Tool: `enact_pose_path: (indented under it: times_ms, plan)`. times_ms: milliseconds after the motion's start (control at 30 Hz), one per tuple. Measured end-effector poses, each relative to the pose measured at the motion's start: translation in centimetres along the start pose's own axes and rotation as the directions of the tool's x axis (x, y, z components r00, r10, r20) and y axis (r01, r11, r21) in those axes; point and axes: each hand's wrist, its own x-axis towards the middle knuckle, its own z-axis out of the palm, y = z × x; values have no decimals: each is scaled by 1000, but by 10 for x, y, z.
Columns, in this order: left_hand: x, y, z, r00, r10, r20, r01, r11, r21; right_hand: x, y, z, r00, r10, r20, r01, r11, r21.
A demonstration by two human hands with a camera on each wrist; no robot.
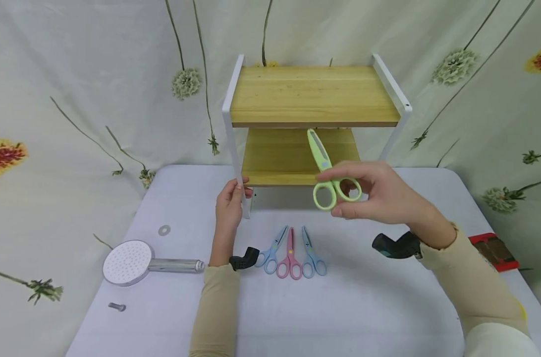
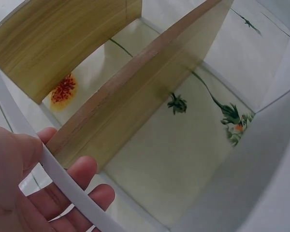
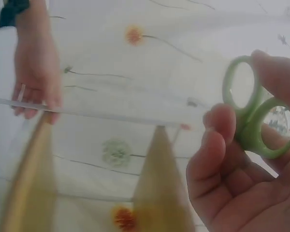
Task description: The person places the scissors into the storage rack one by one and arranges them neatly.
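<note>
Lime-green scissors with round looped handles [image 1: 322, 159]: up they are, clear of the white cloth-covered counter [image 1: 364, 307], tip upward before the white-framed, two-board wooden shelf [image 1: 315, 94]; blades look together.
Right grip [image 1: 382, 191]: clamped on those scissors, thumb and fingers pinching them around the handle end.
Left grip [image 1: 229, 206]: curled round the shelf's white upright, right beside the lower yellow-brown board [image 1: 275, 153].
Step at the shelf: we'd call it mid-placement, one side bracing the frame, the other holding the scissors ready.
Next move for the scissors: we judge it calls for a steady frame and a level path between the boards, tip kept off the upper edge, if the shelf is where they belong.
Waiting row: one pink pair of scissors [image 1: 290, 252] between two blue pairs, all on the counter; the black wrist camera [image 1: 245, 259] crowds the left blue pair's outer loop.
Hidden blades: our right-wrist view catches only the green handles, and its shelf is blurred; the left-wrist view misses the scissors altogether.
Depth by the boards: we can't tell how near the tip is to the wood.
Red-edged packet [image 1: 498, 250]: partly behind the right sleeve, contents unclear to us.
</note>
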Motion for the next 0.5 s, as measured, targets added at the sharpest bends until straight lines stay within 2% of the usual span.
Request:
enact_pose_path:
  times_ms: [67,133,233,333,500]
  plan:
    - [0,0,0,1000,9,-5,-9,1000,-5,21,-6,-7,1000,-23,-13,22,998,-56]
    - [1,0,1,1000,20,-9,-20,1000,-9,42,-11,-13,1000,-4,-21,1,992,-127]
    - [0,-1,1,999,31,-11,-32,999,-13,76,-14,-19,996,91,-17,-93,970,-224]
    - [0,-1,1,999,39,-12,-39,999,-14,111,-12,-24,983,185,-10,-179,935,-306]
    - [-1,-1,0,999,45,-12,-45,999,-12,157,3,-26,962,274,14,-246,882,-402]
